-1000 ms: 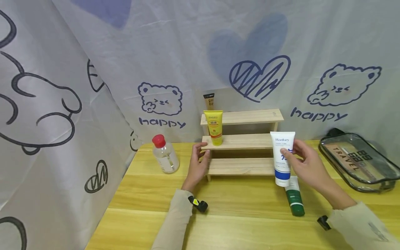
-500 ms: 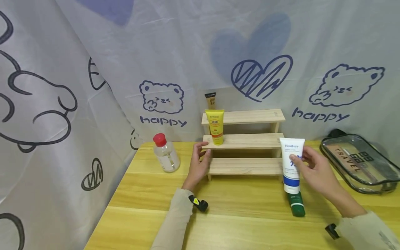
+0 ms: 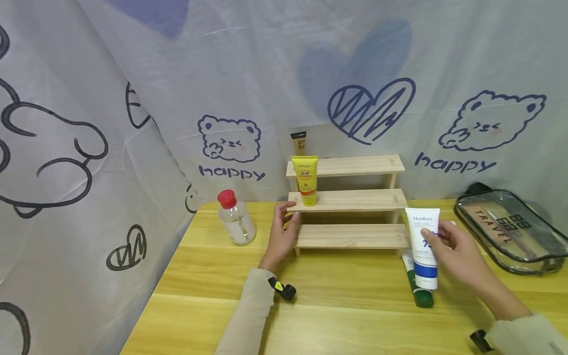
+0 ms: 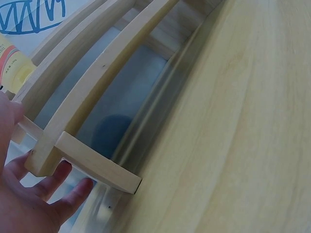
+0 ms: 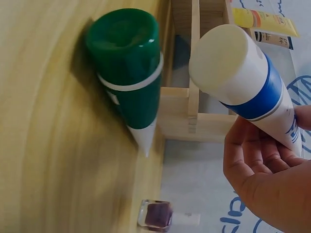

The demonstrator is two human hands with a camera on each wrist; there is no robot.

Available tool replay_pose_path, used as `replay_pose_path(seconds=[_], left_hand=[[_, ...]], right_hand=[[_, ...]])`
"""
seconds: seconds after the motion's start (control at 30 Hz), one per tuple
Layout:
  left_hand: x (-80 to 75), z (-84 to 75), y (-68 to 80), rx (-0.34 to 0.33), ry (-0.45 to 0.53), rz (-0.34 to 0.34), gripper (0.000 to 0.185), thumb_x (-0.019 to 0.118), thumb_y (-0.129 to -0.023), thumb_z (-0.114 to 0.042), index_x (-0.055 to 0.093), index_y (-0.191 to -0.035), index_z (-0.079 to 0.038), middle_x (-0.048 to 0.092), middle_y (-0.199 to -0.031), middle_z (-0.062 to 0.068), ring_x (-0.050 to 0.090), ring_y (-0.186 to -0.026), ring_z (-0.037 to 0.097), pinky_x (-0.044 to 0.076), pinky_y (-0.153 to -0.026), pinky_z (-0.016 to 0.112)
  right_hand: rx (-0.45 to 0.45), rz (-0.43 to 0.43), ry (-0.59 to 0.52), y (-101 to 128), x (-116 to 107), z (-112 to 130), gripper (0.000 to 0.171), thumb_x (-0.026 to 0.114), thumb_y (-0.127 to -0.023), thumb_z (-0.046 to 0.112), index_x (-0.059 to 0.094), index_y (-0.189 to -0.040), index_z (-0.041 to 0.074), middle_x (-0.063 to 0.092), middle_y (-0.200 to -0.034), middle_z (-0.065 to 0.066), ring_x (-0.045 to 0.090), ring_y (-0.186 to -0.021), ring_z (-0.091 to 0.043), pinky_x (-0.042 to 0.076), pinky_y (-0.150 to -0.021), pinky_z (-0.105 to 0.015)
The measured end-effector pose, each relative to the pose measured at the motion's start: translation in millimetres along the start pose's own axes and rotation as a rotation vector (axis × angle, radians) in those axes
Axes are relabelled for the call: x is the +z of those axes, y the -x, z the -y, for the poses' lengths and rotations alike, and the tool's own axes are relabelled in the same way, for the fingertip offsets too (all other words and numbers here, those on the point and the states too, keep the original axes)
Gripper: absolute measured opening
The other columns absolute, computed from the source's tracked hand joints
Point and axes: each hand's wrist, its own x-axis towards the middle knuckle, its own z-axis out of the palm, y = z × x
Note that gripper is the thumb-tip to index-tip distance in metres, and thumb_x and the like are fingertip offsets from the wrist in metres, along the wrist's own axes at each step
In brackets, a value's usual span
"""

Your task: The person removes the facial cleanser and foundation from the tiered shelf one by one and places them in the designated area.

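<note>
In the head view my right hand (image 3: 459,254) pinches a white squeeze tube (image 3: 424,249) with a blue band, thumb on its front. The tube is upright, cap down, above the table. Partly behind it lies a green-and-white tube (image 3: 423,297); its green cap (image 5: 124,29) shows large in the right wrist view. My left hand (image 3: 282,236) holds the left end of a three-tier wooden shelf (image 3: 350,236); the left wrist view shows its fingers (image 4: 73,199) about the end piece. A yellow tube (image 3: 306,180) stands on the middle tier, a black-capped tube (image 3: 299,143) behind it.
A clear bottle with a red cap (image 3: 235,222) stands left of the shelf. To the right lies a transparent travel pouch (image 3: 510,231). The right wrist view also shows a small glass bottle (image 5: 156,216). A printed curtain (image 3: 266,74) hangs behind.
My right hand has carried the white tube to the right and down, away from the shelf's front and over the green tube. The left hand has stayed at the shelf's end.
</note>
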Motion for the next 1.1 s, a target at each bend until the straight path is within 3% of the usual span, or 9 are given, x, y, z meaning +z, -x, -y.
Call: replay_pose_path(seconds=[0.3,0.37,0.53,0.6,0.67,0.77,0.93,1.1], left_hand=[[-0.4,-0.3,0.5,-0.002,0.011,-0.002,0.032,0.056,-0.116,-0.020,0.049,-0.147,-0.014,0.048,-0.167,0.015,0.057,-0.143,0.046,0.048,-0.118,0.066],[-0.5,-0.4,0.5,0.000,0.009,-0.003,0.032,0.056,-0.116,-0.020,0.049,-0.147,-0.015,0.048,-0.167,0.015,0.057,-0.143,0.046,0.048,-0.117,0.066],[-0.9,-1.2,1.0,-0.001,0.018,-0.002,0.033,0.056,-0.115,-0.020,0.050,-0.147,-0.015,0.049,-0.166,0.014,0.057,-0.142,0.045,0.049,-0.117,0.064],[-1.2,-1.2,1.1,-0.001,0.022,-0.002,0.033,0.056,-0.115,-0.019,0.049,-0.147,-0.014,0.050,-0.165,0.014,0.058,-0.142,0.044,0.049,-0.117,0.064],[-1.4,-1.5,1.3,0.000,0.024,-0.002,0.033,0.056,-0.115,-0.019,0.049,-0.147,-0.014,0.050,-0.165,0.014,0.058,-0.141,0.044,0.049,-0.117,0.064],[-1.6,-2.3,1.1,-0.004,0.020,-0.003,0.033,0.056,-0.115,-0.019,0.049,-0.147,-0.013,0.050,-0.165,0.014,0.057,-0.141,0.044,0.049,-0.117,0.064],[-1.4,-4.0,1.1,-0.006,0.012,0.008,0.034,0.056,-0.115,-0.019,0.049,-0.148,-0.013,0.050,-0.165,0.015,0.058,-0.140,0.044,0.050,-0.117,0.063],[-1.8,-3.8,0.9,-0.008,0.005,0.012,0.033,0.056,-0.115,-0.019,0.049,-0.147,-0.014,0.049,-0.166,0.015,0.059,-0.140,0.043,0.051,-0.116,0.062]], right_hand=[[0.024,0.039,0.015,4,-2,-10,0.059,0.051,-0.117,0.032,0.046,-0.154,-0.013,0.065,-0.137,-0.039,0.057,-0.091,0.017,0.055,-0.076,-0.014],[0.048,0.055,0.033,3,-3,-12,0.061,0.049,-0.118,0.036,0.045,-0.155,-0.013,0.065,-0.138,-0.038,0.061,-0.094,0.008,0.055,-0.075,-0.016],[0.141,0.110,0.088,3,-6,-17,0.073,0.041,-0.118,0.047,0.038,-0.161,-0.012,0.060,-0.146,-0.038,0.067,-0.114,-0.033,0.052,-0.076,-0.016],[0.174,0.131,0.100,3,-7,-19,0.078,0.039,-0.118,0.050,0.033,-0.162,-0.014,0.055,-0.150,-0.040,0.064,-0.123,-0.043,0.057,-0.085,-0.024],[0.204,0.153,0.113,2,-7,-22,0.079,0.038,-0.118,0.051,0.033,-0.162,-0.015,0.053,-0.151,-0.041,0.061,-0.127,-0.048,0.060,-0.095,-0.040],[0.253,0.197,0.145,1,-8,-25,0.083,0.037,-0.117,0.054,0.032,-0.161,-0.017,0.048,-0.153,-0.044,0.057,-0.131,-0.055,0.054,-0.106,-0.066],[0.298,0.230,0.186,1,-10,-34,0.084,0.037,-0.117,0.054,0.032,-0.157,-0.020,0.049,-0.150,-0.047,0.059,-0.129,-0.056,0.051,-0.108,-0.070],[0.313,0.244,0.184,0,-12,-40,0.082,0.041,-0.117,0.050,0.032,-0.156,-0.021,0.057,-0.139,-0.045,0.067,-0.113,-0.044,0.059,-0.094,-0.057]])
